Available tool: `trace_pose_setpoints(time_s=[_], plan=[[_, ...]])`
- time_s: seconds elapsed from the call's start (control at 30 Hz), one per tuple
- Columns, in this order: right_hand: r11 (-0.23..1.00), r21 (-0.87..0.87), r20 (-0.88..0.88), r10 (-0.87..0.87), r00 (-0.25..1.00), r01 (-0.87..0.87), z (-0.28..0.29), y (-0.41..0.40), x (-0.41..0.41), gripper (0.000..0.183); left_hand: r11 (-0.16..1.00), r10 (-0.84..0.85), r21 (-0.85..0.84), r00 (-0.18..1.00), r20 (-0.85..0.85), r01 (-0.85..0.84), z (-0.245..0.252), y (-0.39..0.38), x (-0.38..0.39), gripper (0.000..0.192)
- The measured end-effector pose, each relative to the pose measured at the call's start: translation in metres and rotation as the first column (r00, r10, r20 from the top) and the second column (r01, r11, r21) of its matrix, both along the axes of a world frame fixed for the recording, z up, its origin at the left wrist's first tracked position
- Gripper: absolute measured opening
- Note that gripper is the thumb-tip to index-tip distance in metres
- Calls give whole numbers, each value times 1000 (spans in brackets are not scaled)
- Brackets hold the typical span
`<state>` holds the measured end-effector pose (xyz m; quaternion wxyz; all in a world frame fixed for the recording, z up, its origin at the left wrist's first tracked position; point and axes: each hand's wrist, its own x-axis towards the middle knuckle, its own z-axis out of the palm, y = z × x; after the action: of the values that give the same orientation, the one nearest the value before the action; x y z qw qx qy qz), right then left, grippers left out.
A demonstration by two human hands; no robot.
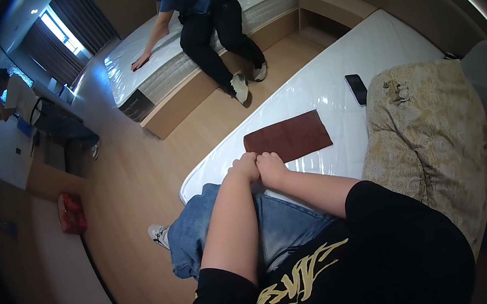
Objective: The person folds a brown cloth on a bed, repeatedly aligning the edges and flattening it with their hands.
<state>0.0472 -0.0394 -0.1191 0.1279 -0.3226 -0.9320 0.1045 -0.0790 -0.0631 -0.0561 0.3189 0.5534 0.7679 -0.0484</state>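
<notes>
A folded brown cloth (289, 137) lies flat on a plastic-covered white mattress (344, 165) before me. My left hand (245, 167) and my right hand (271, 170) meet side by side at the cloth's near left corner. Fingers of both hands are curled in on that corner, which they cover; the fingertips are mostly hidden. Beyond the cloth, a dark smartphone (356, 89) rests against a patterned yellow-beige quilt or cushion (423, 145) at the right.
Across a wood-toned floor (125, 183), a person (211, 25) sits on a second mattress (141, 85). Another person (28, 100) stands at the far left by a desk. A bedside cabinet (335, 4) stands between the beds. A red bag or box (71, 213) is on the floor.
</notes>
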Motion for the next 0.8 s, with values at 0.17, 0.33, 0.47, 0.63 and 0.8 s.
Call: trace_pose_setpoints(time_s=[0.17,0.33,0.47,0.63,0.8], plan=[[991,-114,43,69,997,-64,22,-4,17,17,996,-66,61,993,-102,72,0,-11,8,38],[927,-290,-257,163,953,-237,20,-5,65,11,978,-164,91,964,-208,186,5,-16,33,30],[891,-375,-373,110,921,-258,31,-17,100,7,963,-217,107,949,-229,246,12,-16,37,25],[667,-728,-355,-167,920,-160,35,-19,144,10,975,-153,146,982,-109,168,16,-18,32,23],[268,-950,-271,-452,850,-161,42,-20,177,8,967,-120,252,952,281,47,8,-17,25,22]])
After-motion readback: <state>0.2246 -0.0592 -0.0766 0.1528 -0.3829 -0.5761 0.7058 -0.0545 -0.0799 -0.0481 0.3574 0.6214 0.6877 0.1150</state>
